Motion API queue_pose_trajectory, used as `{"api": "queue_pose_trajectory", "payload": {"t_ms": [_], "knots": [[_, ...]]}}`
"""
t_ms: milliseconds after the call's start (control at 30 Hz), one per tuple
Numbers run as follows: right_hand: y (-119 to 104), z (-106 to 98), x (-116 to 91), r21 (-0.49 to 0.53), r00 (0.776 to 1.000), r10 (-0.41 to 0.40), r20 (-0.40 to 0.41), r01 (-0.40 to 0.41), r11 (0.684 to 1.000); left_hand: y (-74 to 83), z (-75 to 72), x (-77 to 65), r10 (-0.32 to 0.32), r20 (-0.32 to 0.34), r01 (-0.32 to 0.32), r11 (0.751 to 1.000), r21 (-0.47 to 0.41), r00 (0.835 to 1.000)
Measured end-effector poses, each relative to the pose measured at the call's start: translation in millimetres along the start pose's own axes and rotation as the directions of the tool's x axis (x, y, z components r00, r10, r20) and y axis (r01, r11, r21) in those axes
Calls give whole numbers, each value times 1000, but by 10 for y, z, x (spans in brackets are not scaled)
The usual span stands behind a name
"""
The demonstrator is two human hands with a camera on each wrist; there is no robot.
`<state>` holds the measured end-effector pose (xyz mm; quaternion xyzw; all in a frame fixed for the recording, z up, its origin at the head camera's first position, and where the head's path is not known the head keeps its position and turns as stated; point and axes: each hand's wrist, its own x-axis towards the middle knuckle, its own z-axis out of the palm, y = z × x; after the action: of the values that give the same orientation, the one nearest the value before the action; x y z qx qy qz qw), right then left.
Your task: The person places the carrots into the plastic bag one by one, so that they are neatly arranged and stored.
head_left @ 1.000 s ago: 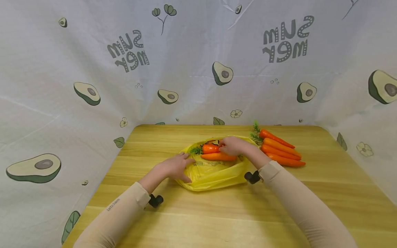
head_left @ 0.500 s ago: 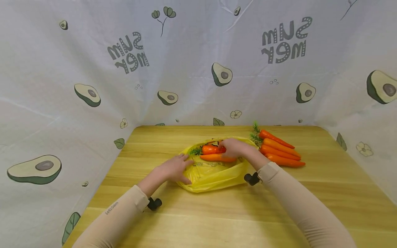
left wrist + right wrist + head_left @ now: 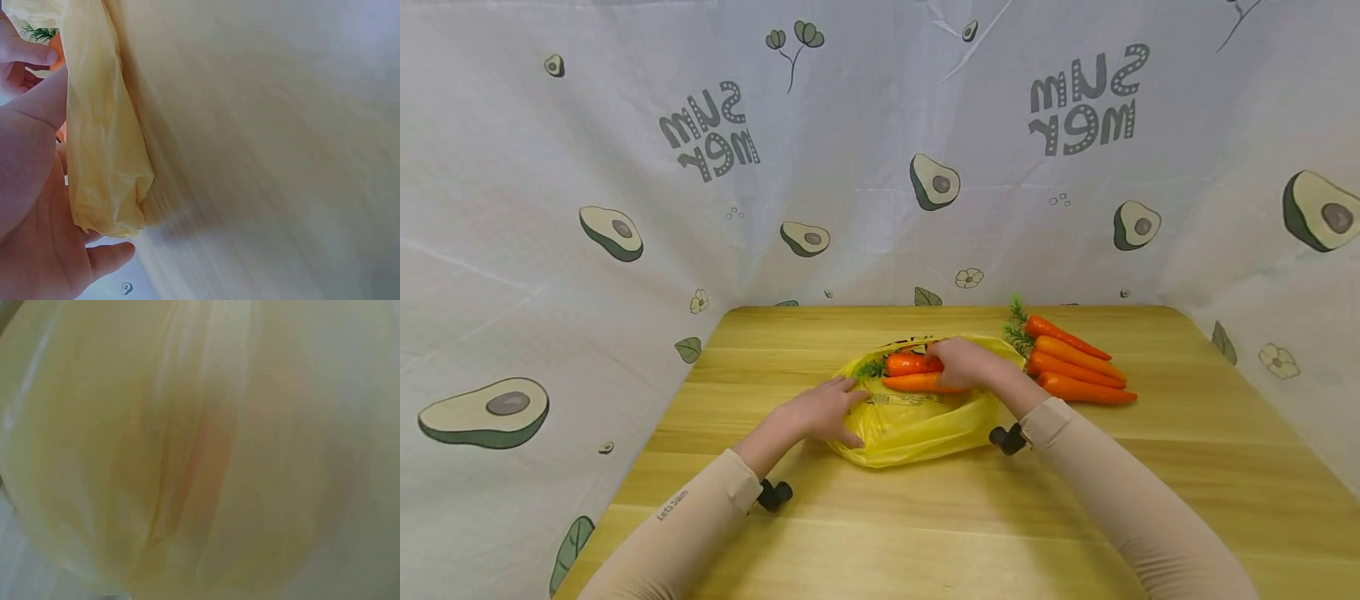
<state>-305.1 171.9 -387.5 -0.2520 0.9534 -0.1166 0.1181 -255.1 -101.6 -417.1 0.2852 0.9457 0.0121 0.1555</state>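
Observation:
A yellow plastic bag lies on the table, its mouth facing the person. Inside, an orange-red carrot with green leaves lies beside another orange carrot. My right hand reaches in from the right, fingers curled over the carrots; the left wrist view shows its thumb pressed against orange carrot. My left hand spreads its fingers at the bag's left edge, thumb low and fingertips inside the mouth. The right wrist view is filled by yellow film, with a blurred orange shape behind it.
Several more carrots lie side by side at the back right of the wooden table, leafy tops to the left. A white curtain printed with avocados hangs behind and along both sides. Each wrist carries a small black camera.
The right hand has shifted slightly left inside the bag, and the lower carrot has slid a little left with it. The left hand stays at the bag's edge.

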Motion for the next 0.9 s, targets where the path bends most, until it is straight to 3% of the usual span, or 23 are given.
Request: {"api": "queue_pose_trajectory", "payload": {"t_ms": [400, 900], "knots": [[-87, -31, -91, 10, 999, -29, -44, 29, 1000, 6, -6, -28, 2, -11, -2, 1000, -4, 1000], [-145, -206, -418, 160, 994, -78, -74, 89, 983, 8, 5, -15, -4, 7, 4, 1000, 11, 1000]]}}
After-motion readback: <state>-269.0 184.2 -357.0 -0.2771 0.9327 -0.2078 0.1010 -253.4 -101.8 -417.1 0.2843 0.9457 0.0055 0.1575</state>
